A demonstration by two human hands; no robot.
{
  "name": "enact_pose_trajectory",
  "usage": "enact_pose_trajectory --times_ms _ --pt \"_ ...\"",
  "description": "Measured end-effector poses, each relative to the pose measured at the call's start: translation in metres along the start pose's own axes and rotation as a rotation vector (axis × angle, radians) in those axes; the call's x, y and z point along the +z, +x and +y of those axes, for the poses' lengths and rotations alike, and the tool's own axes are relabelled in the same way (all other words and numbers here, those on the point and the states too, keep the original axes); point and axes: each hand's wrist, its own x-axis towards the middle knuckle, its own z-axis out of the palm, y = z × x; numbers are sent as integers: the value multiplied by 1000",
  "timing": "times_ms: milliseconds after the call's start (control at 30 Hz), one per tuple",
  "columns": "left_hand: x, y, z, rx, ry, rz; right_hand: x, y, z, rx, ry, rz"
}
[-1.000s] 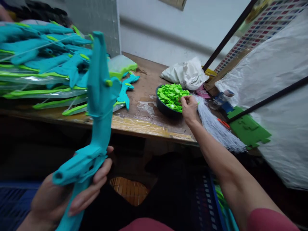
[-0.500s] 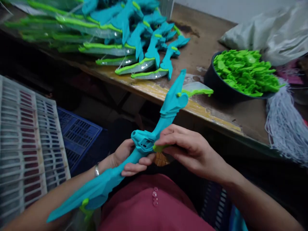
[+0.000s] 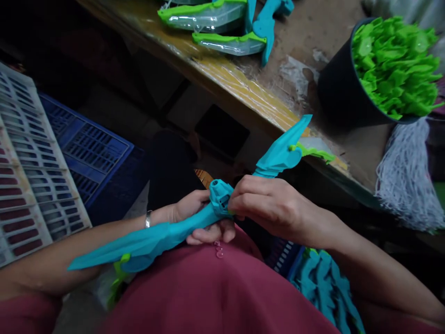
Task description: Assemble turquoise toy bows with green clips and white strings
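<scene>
Worn table (image 3: 302,23) at one o'clock, the blue toy bow (image 3: 198,223) at centre is best held steady in the cupping left hand (image 3: 188,206) while the right hand (image 3: 278,204) pinches a mostly hidden green piece (image 3: 231,212) against its middle.

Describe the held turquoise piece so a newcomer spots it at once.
Start at the brown table at the top right, then drop to the left hand and right hand below it. There, the turquoise bow-shaped piece stretches diagonally; unlike the turquoise pieces bunched at lower right, it is held, with a stubby tube at its centre.
</scene>
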Motion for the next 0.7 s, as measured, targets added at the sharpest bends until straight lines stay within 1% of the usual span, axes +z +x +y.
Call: enact_pose_trajectory --times_ms 100,167,267,367,467,533,633,700 --pt "-1 7 -4 -28 25 -1 6 0 5 -91 -17 8" --pt "-3 12 -8 -2 20 -25 11 -2 6 -111 -2 35" --pt "-10 20 -18 77 -24 -29 19 -7 6 -46 -16 58" --pt "-17 24 -30 112 -94 15 27 -13 4 59 -48 92" --pt "-20 24 -39 150 -150 66 32 -19 3 183 0 113" --pt "-19 24 -41 158 -184 105 31 -22 2 236 57 76" --pt "-17 25 -44 159 -210 163 28 -21 0 280 108 -39" --pt "-18 27 -45 165 -219 175 25 -19 -2 321 125 -104"
